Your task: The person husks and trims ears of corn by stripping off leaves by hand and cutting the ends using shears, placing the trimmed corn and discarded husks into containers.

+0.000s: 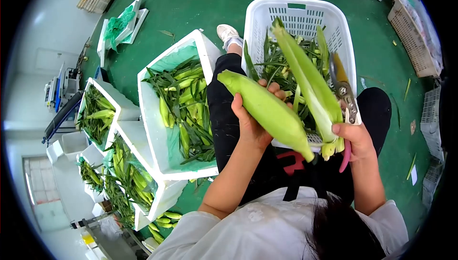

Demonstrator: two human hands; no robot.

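Observation:
An ear of corn [267, 109] with smooth pale green husk lies across my left hand [252, 125], whose fingers wrap round it from below. My right hand [359, 140] pinches a peeled-off corn husk [307, 81] by its cut stem end, with the thumb on top. The same hand also holds pruning shears [347, 95], their blades pointing away from me and a pink handle showing below the palm. Both hands are above a white plastic basket [260, 19] between my knees, which contains loose husks and leaves [274, 62].
A white foam box [160, 157] full of corn stands by my left leg. More foam boxes [126, 129] of corn are farther left, with several ears [167, 219] on the floor. Stacked plastic crates [410, 40] line the right side. Leaf scraps lie on the green floor [200, 2].

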